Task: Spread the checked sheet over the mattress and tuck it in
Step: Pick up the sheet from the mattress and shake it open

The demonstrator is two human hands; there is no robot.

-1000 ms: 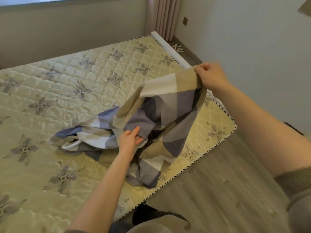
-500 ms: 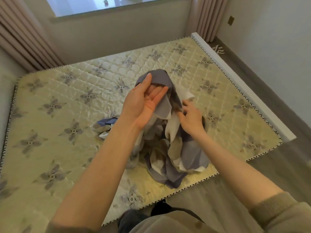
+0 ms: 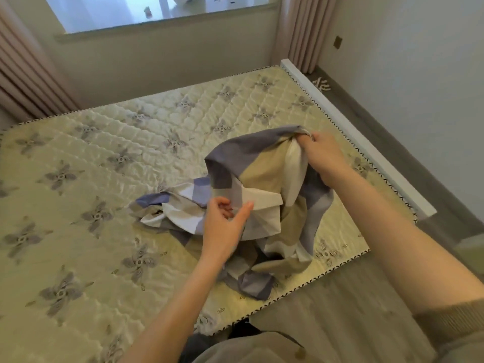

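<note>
The checked sheet [image 3: 262, 166] is hiding the fingertips of the right hand [image 3: 323, 155]; the mattress [image 3: 78, 179] is running out past the picture's left edge.

We count one checked sheet [image 3: 262, 174] and one mattress [image 3: 104, 153], with two hands over them: one left hand [image 3: 222, 226] near the middle and one right hand [image 3: 323, 155] farther off to the right. There are two curtains for us to tally, one left curtain [image 3: 23, 74] and one right curtain [image 3: 298, 30], with one window [image 3: 157, 9] between them at the far side. On the right we find one white bed rail [image 3: 353, 132] and one wall plate [image 3: 337, 42].
</note>
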